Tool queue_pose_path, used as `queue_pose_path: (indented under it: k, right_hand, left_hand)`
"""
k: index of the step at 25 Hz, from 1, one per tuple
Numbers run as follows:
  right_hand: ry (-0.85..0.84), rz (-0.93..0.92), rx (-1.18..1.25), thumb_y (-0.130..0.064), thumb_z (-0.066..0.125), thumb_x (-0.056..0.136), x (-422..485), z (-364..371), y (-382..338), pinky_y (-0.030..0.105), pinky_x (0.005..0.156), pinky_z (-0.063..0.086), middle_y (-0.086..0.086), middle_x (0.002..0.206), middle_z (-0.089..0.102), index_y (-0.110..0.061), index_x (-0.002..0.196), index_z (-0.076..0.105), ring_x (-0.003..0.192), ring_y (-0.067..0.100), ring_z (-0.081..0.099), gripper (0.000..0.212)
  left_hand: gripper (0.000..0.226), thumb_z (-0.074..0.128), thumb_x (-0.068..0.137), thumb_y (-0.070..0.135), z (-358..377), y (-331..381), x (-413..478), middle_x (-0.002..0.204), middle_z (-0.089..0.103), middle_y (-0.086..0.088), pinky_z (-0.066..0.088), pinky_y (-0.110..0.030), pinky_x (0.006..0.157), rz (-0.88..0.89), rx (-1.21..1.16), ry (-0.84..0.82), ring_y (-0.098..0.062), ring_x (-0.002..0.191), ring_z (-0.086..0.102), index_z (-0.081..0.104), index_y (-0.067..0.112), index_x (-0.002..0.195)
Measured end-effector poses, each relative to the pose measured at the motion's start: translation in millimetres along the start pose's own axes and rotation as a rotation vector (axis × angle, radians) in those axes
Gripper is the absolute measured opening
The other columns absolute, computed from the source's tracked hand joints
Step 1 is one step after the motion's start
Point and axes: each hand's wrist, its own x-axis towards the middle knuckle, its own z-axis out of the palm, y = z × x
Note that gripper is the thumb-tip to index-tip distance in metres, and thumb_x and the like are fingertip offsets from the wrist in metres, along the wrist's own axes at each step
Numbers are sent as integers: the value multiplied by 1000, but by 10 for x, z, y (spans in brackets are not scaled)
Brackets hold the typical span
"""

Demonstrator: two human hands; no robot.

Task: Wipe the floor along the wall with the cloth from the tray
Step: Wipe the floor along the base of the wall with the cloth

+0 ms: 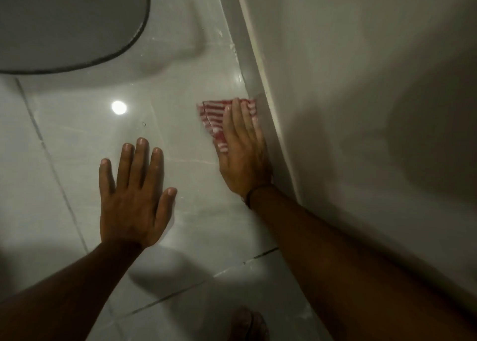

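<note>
A red-and-white striped cloth lies flat on the glossy pale tiled floor, right against the foot of the white wall. My right hand presses down on the cloth with its fingers flat and together, the little-finger side touching the wall's skirting; most of the cloth is hidden under it. My left hand rests flat on the bare floor to the left, fingers spread, holding nothing. The tray is not visible.
A grey rounded mat or lid with a dark rim fills the upper left. A ceiling light reflects on the tile. Dark grout lines cross the floor. A foot shows at the bottom edge.
</note>
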Motion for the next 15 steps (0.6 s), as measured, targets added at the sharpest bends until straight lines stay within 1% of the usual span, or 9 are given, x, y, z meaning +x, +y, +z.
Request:
queue_pose_path:
  k: [2, 3, 5, 7, 9, 11, 13, 15]
  right_hand:
    - [8, -22, 4, -39, 23, 101, 522, -29, -85, 47, 133, 10, 18, 173, 22, -4, 163, 20, 162, 33, 16, 71]
    - [12, -28, 9, -36, 24, 101, 765, -50, -133, 48, 133, 11, 19, 173, 21, -4, 163, 20, 162, 33, 16, 70]
    - [3, -26, 18, -27, 33, 103, 1120, -94, -189, 48, 133, 11, 19, 173, 21, -3, 162, 21, 162, 33, 16, 65]
    - [-8, -33, 42, -20, 39, 103, 1149, -108, -162, 49, 133, 11, 20, 172, 23, -2, 162, 23, 162, 33, 16, 63]
    - [-21, -38, 61, -20, 35, 101, 816, -97, -93, 50, 133, 12, 20, 172, 24, -2, 162, 24, 161, 33, 18, 64]
    - [-28, -8, 66, -25, 26, 100, 155, -55, 9, 49, 133, 14, 21, 170, 28, -1, 161, 27, 161, 34, 21, 65]
    - [-32, 34, 66, -27, 22, 105, -649, -9, 139, 48, 133, 17, 21, 168, 33, -1, 160, 30, 160, 34, 24, 62]
    - [-68, 92, 38, -30, 13, 111, -1449, 5, 239, 49, 131, 23, 21, 167, 34, -2, 160, 31, 159, 35, 26, 59]
  left_hand:
    - [82, 34, 104, 52, -2, -4, 6, 182, 15, -20, 12, -69, 132, -2, 0, -3, -40, 170, 12, 24, 8, 171]
    - [81, 34, 104, 52, -5, -4, 3, 183, 14, -20, 12, -68, 133, -7, -3, -7, -39, 170, 11, 24, 8, 171]
    - [80, 35, 105, 51, -7, 11, 9, 183, 13, -19, 9, -66, 134, -20, -17, -14, -37, 170, 9, 24, 9, 172]
    - [79, 37, 105, 50, -13, 33, 7, 183, 13, -18, 6, -62, 136, -20, -28, -13, -34, 171, 7, 23, 11, 172]
    - [78, 37, 106, 49, -36, 31, 5, 183, 13, -17, 4, -60, 136, -20, -35, -7, -34, 171, 7, 22, 11, 172]
    - [77, 33, 108, 51, -74, 40, -42, 184, 11, -17, 3, -60, 135, -26, -61, -40, -34, 171, 6, 21, 10, 172]
    - [79, 28, 109, 56, -133, 77, -191, 184, 9, -16, 5, -61, 135, -46, -94, -121, -34, 171, 5, 18, 10, 173]
    - [82, 23, 109, 62, -239, 132, -475, 184, 10, -15, 10, -62, 135, -64, -121, -210, -34, 171, 6, 19, 10, 172]
